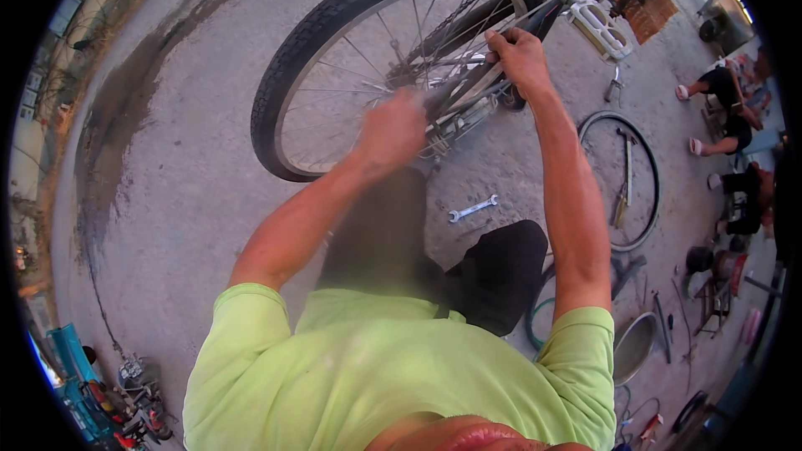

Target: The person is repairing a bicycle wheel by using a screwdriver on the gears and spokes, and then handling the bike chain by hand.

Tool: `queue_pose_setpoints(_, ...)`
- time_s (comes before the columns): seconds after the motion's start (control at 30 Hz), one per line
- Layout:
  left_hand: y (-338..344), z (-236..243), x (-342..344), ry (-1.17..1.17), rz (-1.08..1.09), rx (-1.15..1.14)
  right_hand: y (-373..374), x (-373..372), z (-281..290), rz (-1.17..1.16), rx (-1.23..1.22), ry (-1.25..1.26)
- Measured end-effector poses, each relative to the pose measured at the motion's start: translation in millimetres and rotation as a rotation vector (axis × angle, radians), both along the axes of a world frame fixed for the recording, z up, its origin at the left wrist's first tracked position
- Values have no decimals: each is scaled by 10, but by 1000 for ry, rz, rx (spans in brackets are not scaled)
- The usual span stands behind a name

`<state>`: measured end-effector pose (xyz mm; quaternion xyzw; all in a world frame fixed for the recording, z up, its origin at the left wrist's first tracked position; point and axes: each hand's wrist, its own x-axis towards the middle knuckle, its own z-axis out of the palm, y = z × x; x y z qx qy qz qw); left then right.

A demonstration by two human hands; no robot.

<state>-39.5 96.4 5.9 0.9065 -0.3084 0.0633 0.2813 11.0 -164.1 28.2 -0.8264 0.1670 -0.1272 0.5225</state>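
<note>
A bicycle wheel (pixel 288 67) with a black knobby tyre and thin spokes stands before me, joined to a dark frame. My left hand (pixel 393 129) is smeared by motion beside the wheel's hub area, so its fingers do not show clearly. Farther right, my right hand (pixel 520 57) has thumb and fingers pinched together over the frame and metal parts by the wheel; whatever lies between the fingertips is too small to make out. A pale pedal (pixel 597 29) sits just beyond that hand. On the ground below lies a silver open-end wrench (pixel 474 208).
A loose tyre (pixel 656 167) lies at right, with a hammer-like tool (pixel 628 163) inside its ring. Nearer me are a metal basin (pixel 635 351) and scattered tools. People (pixel 735 117) sit at the far right. Teal equipment (pixel 79 384) stands at lower left.
</note>
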Motion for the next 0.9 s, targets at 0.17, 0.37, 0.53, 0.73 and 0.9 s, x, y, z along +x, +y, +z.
queue_pose_setpoints(0.17, -70, 7, 58, 80, 9, 94, -69, 16, -60, -9, -3, -57)
queue_pose_setpoints(0.37, 50, 8, 88, 86, -18, 90, 164, -104, 14, 0, 117, -166)
queue_pose_setpoints(0.53, 33, 7, 49, 87, -18, 31, 81, -86, -113, -23, 77, -157)
queue_pose_setpoints(0.73, 153, -59, 80, 259, 56, -135, 293, -432, -226, 50, -10, -133)
queue_pose_setpoints(0.9, 70, -157, 7, 386, 31, -297, 544, -584, -486, 310, 121, 3)
